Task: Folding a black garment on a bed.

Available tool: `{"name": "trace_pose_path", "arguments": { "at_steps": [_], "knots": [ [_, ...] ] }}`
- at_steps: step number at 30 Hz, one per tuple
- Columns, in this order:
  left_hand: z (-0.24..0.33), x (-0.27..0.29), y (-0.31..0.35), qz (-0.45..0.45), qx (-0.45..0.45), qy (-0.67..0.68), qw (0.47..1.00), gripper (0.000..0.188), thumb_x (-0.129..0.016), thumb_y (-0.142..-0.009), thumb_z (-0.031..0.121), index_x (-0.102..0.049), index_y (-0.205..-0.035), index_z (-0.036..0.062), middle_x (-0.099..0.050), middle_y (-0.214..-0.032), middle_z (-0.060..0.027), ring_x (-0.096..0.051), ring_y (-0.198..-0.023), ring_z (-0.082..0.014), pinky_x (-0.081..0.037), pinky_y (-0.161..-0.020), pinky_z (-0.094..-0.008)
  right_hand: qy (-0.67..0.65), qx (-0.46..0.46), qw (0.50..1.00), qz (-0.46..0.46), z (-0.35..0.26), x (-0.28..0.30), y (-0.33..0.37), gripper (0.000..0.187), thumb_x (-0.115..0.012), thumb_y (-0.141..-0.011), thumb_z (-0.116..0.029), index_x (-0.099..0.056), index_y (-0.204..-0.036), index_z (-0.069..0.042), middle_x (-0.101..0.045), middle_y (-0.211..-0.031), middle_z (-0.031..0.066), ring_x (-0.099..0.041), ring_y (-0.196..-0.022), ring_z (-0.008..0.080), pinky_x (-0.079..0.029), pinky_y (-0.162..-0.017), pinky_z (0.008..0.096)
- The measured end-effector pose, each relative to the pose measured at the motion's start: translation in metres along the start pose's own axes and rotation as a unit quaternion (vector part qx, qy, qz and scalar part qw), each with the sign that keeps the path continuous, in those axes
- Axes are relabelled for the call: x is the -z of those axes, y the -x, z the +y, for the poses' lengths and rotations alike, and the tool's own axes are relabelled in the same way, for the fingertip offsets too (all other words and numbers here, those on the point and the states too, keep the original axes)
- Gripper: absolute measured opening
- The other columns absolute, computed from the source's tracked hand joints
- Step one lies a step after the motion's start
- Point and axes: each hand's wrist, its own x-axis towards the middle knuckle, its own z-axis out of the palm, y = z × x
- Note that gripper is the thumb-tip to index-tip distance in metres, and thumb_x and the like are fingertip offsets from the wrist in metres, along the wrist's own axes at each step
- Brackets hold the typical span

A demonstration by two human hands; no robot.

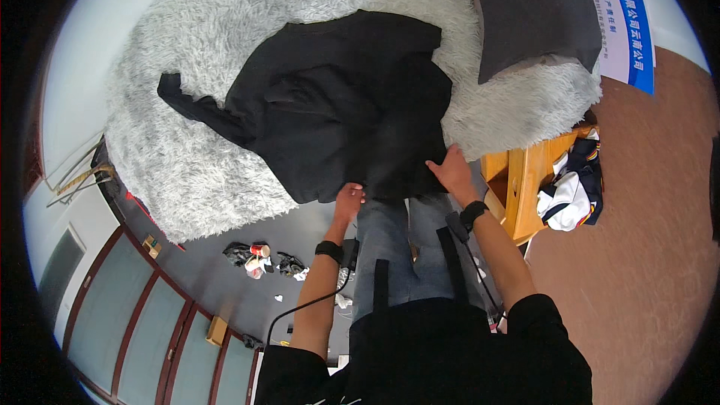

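A black long-sleeved top [337, 97] lies spread on a pale grey, shaggy bed cover [202, 37]. One sleeve stretches out to the left with a bend near its cuff; on the right side no full sleeve shows, and I cannot tell whether it is folded under. My left hand [349, 201] is closed on the bottom hem, near its middle. At the hem's right corner, my right hand [453, 174] grips the cloth with the thumb on top and the other fingers partly hidden. A raised, rumpled patch runs across the middle of the top.
A dark grey pillow [540, 15] rests at the far right of the bed, beside a blue and white printed sheet [630, 22]. Right of the bed stands a wooden stool or cabinet [525, 187] with white and dark clothes [574, 191]. Bags and litter [259, 255] lie on the floor.
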Motion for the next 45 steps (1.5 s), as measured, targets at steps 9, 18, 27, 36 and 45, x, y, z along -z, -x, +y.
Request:
{"name": "trace_pose_path", "arguments": {
  "at_steps": [9, 18, 27, 36, 45],
  "knots": [
    [-0.003, -0.005, -0.033, 0.004, 0.025, -0.004, 1.0, 0.013, -0.05, -0.081, 0.006, -0.056, -0.092, 0.0006, -0.062, -0.076, -0.0081, -0.06, -0.065, -0.0157, -0.049, -0.064, -0.0272, 0.098, 0.121, 0.987, 0.045, -0.005, -0.028, 0.038, 0.048, -0.068, -0.077, -0.043, -0.055, -0.093, 0.001, -0.053, -0.097, 0.0177, -0.054, -0.093, 0.0331, -0.047, -0.075, 0.0412],
    [0.014, 0.001, -0.024, -0.046, 0.025, -0.1, 0.994, 0.015, -0.047, -0.093, 0.011, -0.056, -0.095, -0.0009, -0.062, -0.088, -0.0094, -0.06, -0.075, -0.0171, -0.049, -0.069, -0.0303, -0.026, -0.002, 0.998, 0.052, 0.064, -0.046, 0.05, 0.023, -0.052, -0.086, -0.02, -0.059, -0.087, 0.002, -0.06, -0.084, 0.0248, -0.058, -0.082, 0.0435, -0.047, -0.07, 0.0504],
    [0.007, 0.009, -0.03, -0.036, 0.023, -0.102, 0.994, 0.022, -0.048, -0.086, 0.015, -0.063, -0.088, -0.0002, -0.066, -0.08, -0.0081, -0.062, -0.07, -0.0153, -0.05, -0.065, -0.0273, 0.005, -0.159, 0.984, -0.083, 0.165, -0.063, 0.068, 0.034, -0.053, -0.083, -0.027, -0.062, -0.096, 0.003, -0.062, -0.096, 0.0278, -0.06, -0.09, 0.0435, -0.048, -0.079, 0.0495],
    [0.02, 0.01, -0.028, -0.022, 0.004, -0.141, 0.99, 0.021, -0.049, -0.085, 0.015, -0.063, -0.086, 0.0004, -0.066, -0.078, -0.0087, -0.063, -0.07, -0.0169, -0.049, -0.065, -0.0287, -0.079, -0.011, 0.992, 0.1, 0.06, 0.028, -0.028, 0.025, -0.059, -0.079, -0.013, -0.053, -0.098, 0.004, -0.057, -0.099, 0.0249, -0.054, -0.094, 0.0418, -0.046, -0.077, 0.0453],
    [0.104, -0.009, -0.055, -0.031, -0.048, -0.11, 0.992, 0.017, -0.052, -0.085, 0.014, -0.061, -0.084, 0.0001, -0.065, -0.074, -0.0078, -0.061, -0.068, -0.0175, -0.047, -0.064, -0.0296, -0.012, 0.173, 0.967, 0.186, -0.05, 0.087, -0.111, 0.035, -0.066, -0.076, -0.014, -0.049, -0.104, 0.0, -0.057, -0.094, 0.0202, -0.056, -0.09, 0.0403, -0.047, -0.078, 0.0441]
  ]
}}
